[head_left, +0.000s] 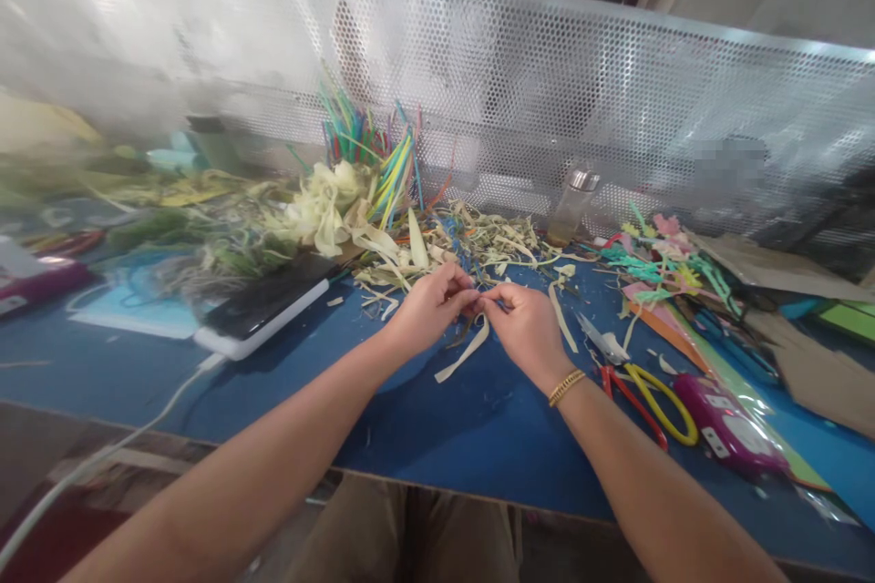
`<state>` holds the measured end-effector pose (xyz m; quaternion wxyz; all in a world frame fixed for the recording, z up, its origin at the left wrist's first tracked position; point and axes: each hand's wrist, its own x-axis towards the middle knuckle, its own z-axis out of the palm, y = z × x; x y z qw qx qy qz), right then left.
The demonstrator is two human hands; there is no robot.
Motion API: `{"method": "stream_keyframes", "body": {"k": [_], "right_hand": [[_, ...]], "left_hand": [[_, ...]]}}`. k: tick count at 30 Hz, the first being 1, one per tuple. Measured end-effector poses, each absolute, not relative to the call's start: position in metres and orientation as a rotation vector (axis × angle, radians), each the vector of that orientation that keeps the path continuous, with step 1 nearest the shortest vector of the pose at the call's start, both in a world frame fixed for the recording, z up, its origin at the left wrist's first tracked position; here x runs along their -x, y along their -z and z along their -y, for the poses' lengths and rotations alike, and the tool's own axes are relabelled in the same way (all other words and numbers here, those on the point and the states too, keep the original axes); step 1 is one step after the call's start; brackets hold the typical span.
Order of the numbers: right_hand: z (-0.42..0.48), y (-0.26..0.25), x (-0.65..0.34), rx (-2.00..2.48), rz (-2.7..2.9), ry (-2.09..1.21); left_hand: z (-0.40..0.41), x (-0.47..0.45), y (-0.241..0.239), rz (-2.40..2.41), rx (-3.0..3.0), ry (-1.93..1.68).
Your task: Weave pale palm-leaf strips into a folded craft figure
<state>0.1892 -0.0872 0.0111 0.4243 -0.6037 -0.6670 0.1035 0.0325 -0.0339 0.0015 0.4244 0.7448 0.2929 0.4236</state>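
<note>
My left hand [436,305] and my right hand [523,323] meet fingertip to fingertip above the blue table [437,437]. Both are closed in a pinch. A pale strip of dried husk [466,353] hangs down from between them, its upper end hidden by the fingers. Which hand bears more of it is hard to make out. Right behind the hands lies a heap of dried husk scraps [502,237]. Another loose husk strip [562,319] rests just right of my right hand.
Scissors [643,383] with red and yellow handles and a purple device [728,428] lie to the right. On the left are a phone [266,305] with a white cable and a light-blue sheet [143,296]. A glass bottle [572,208] stands by the perforated metal screen [547,82].
</note>
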Motion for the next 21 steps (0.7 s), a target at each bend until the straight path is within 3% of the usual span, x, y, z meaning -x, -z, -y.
{"method": "stream_keyframes", "body": {"k": [10,16,21], "right_hand": [[0.077,-0.006,-0.199,1.428,1.484,-0.781],[0.077,-0.008,-0.204,1.458,1.610,-0.619],[0.079,-0.009,-0.204,1.456,1.720,-0.399]], "left_hand": [[0.031,-0.029,-0.001,-0.793,-2.106,-1.172],[0.034,-0.030,-0.007,-0.773,-2.241,-1.190],[0.032,-0.031,-0.006,-0.791,-2.025,-1.019]]}}
